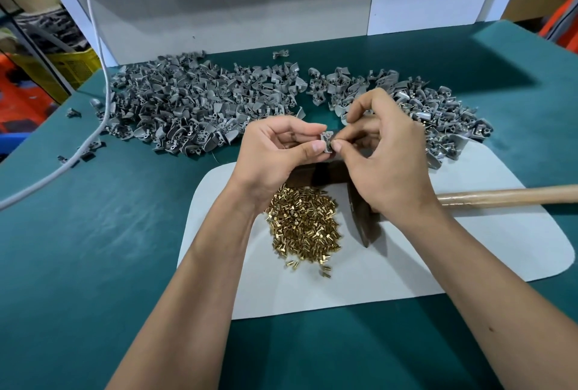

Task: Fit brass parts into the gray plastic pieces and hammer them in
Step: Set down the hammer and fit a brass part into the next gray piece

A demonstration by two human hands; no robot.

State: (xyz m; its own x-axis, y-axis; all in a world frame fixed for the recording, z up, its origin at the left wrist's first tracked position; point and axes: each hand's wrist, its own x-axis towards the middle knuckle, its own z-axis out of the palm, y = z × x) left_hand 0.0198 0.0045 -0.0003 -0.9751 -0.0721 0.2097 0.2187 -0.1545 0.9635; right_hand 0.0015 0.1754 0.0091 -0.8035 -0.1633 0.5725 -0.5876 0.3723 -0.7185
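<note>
Taking the white mat as our landmark, we start beyond its far-left corner, where the big heap of gray plastic pieces spreads over the green table; a second heap lies beyond the mat's far-right edge. The brass parts sit piled on the mat's near-left area.

What we think could go wrong: the brass part is tiny, and if it enters the hole crooked it may jam or drop back into the pile. The hammer lies across the mat's right side, its head under our right wrist, so a careless reach could knock it.

Above the mat's far edge, our left hand pinches one gray piece between thumb and curled fingers. Our right hand meets it from the right, thumb and forefinger closed at the piece, presumably around a brass part, though we cannot see it.
</note>
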